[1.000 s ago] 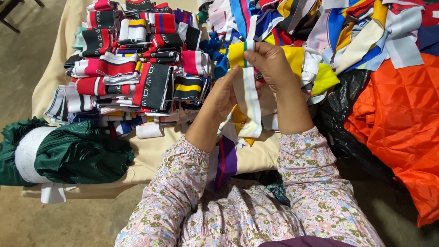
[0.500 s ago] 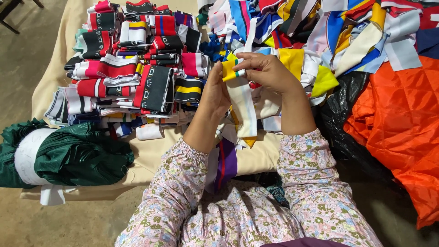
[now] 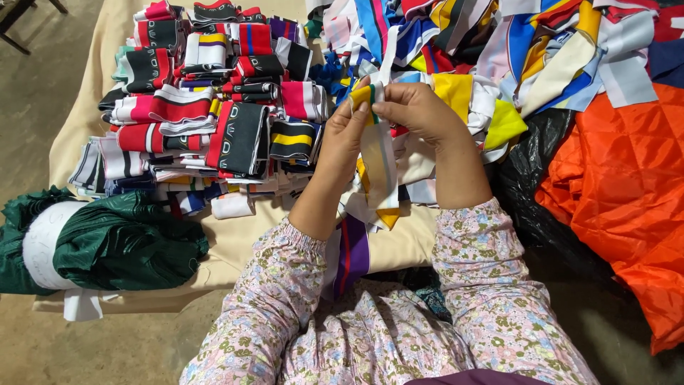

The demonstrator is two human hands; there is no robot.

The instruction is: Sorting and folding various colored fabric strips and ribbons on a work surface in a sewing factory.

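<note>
At the far left, a dark green bundle of cloth with a white band around it lies on the edge of a cream sheet spread over the work surface. Just beyond it, further along the sheet, sits a heap of folded strips in red, black, white and yellow, stacked in rough rows.

Near the middle, the left hand is raised above the sheet, its thumb and fingertips pinched on the top end of a long fabric strip. That strip is white with yellow at the folded top and a yellow tip at the bottom; it hangs straight down between the two wrists, its lower end close to the sheet's front edge. The right hand meets the left at the same top fold, fingers curled and pinching the strip from the other side, so both hands touch there. Below the forearms, a purple strip with a red stripe drapes over the sheet's edge toward the lap. Both arms wear floral sleeves.

Behind the hands spreads a loose pile of unfolded strips in blue, yellow, white and red. To the right of it lies black plastic, and at the far right a large orange cloth.
</note>
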